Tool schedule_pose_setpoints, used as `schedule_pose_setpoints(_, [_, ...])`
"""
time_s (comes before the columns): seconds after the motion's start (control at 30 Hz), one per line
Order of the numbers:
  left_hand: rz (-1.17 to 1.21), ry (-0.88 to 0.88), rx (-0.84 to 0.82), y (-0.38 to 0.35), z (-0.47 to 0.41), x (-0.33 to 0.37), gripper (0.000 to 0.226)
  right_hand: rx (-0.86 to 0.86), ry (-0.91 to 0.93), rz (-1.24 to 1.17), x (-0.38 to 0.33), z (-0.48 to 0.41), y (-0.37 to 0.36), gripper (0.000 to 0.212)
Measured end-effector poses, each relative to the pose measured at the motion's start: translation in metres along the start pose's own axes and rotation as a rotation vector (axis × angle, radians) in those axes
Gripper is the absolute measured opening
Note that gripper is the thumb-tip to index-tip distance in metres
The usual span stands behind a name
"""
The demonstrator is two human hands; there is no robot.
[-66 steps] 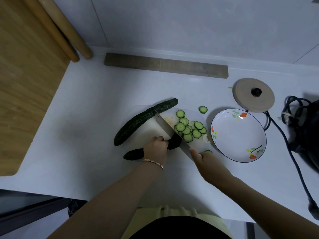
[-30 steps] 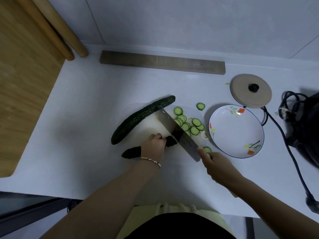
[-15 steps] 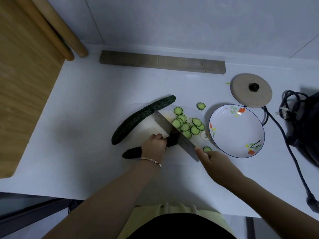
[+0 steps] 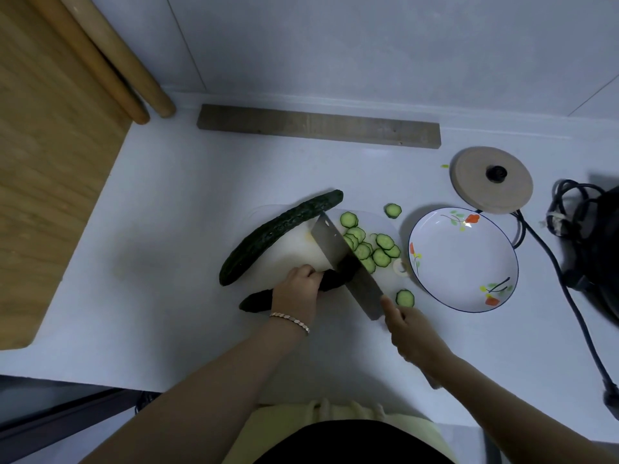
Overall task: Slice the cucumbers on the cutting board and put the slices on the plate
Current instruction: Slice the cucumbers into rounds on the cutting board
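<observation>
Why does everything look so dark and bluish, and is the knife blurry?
Head view: dim, cool light, with a soft shadow beside the plate. The knife looks sharp, and only the right hand gripping it smears slightly. The wide lens curves the counter edges.

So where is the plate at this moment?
Head view, right side: the plate sits just right of the cutting board, with the round lid just behind it.

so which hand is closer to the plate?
Right. The right hand, gripping the knife, is just left of the plate; the left hand holds the cucumber further left.
</observation>
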State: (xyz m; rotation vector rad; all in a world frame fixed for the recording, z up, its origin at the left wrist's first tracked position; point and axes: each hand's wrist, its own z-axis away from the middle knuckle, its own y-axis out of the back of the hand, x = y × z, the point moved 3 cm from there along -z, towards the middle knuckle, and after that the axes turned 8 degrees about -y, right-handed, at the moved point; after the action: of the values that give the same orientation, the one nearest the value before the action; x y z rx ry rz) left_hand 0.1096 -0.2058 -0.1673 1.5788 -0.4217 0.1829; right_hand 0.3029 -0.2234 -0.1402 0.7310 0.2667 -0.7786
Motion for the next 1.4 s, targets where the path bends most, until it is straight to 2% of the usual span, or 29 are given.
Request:
schedule_pose_setpoints(0.1, [0.066,0.091,-0.022,-0.001,0.005,-0.004,0.022,-0.002,-0.026,-0.035,-0.007,0.001,0.007,0.052])
schedule_pose_setpoints(0.2, [0.075,0.133,-0.117,0.005,0.004,0.002,0.011,0.019,0.007,-0.006,-0.014,0.008,0.014,0.051])
schedule_pose_setpoints(0.33, [0.016,0.083,-0.145,0.009,0.000,0.004,0.011,-0.003,0.032,0.074,-0.024,0.017,0.021,0.053])
schedule_pose_setpoints(0.5, [0.010,0.091,-0.190,0.006,-0.002,0.002,0.032,-0.010,0.027,0.117,-0.028,0.020,0.021,0.054])
schedule_pose_setpoints(0.63, [0.040,0.106,-0.210,0.012,0.000,0.007,0.014,-0.005,0.048,0.187,-0.031,0.020,0.023,0.054])
schedule_pose_setpoints(0.77, [0.064,0.171,-0.222,0.012,-0.001,0.004,0.017,0.000,0.038,0.312,-0.018,0.022,0.024,0.056])
schedule_pose_setpoints(0.8, [0.071,0.144,-0.196,0.018,-0.003,0.007,0.014,0.001,0.032,0.307,-0.015,0.022,0.024,0.056])
schedule_pose_setpoints(0.87, [0.004,0.087,-0.206,0.015,-0.004,0.008,0.031,0.010,0.039,0.301,-0.011,0.020,0.020,0.055])
schedule_pose_setpoints(0.97, [0.027,0.130,-0.233,0.008,-0.003,0.003,0.039,0.025,0.076,0.264,-0.008,0.011,0.008,0.052])
schedule_pose_setpoints(1.13, [0.058,0.142,-0.231,0.007,-0.001,0.006,0.038,0.015,0.063,0.166,-0.005,0.001,0.000,0.051])
schedule_pose_setpoints(1.27, [-0.019,0.118,-0.240,0.010,0.000,0.005,0.021,-0.012,0.050,0.039,-0.010,0.004,0.008,0.052])
schedule_pose_setpoints(1.37, [-0.084,0.124,-0.237,0.016,-0.006,0.008,0.025,-0.001,0.044,0.034,-0.015,0.010,0.016,0.051])
schedule_pose_setpoints(1.4, [-0.096,0.123,-0.247,0.012,-0.006,0.005,0.019,-0.004,0.048,0.049,-0.018,0.012,0.018,0.052])
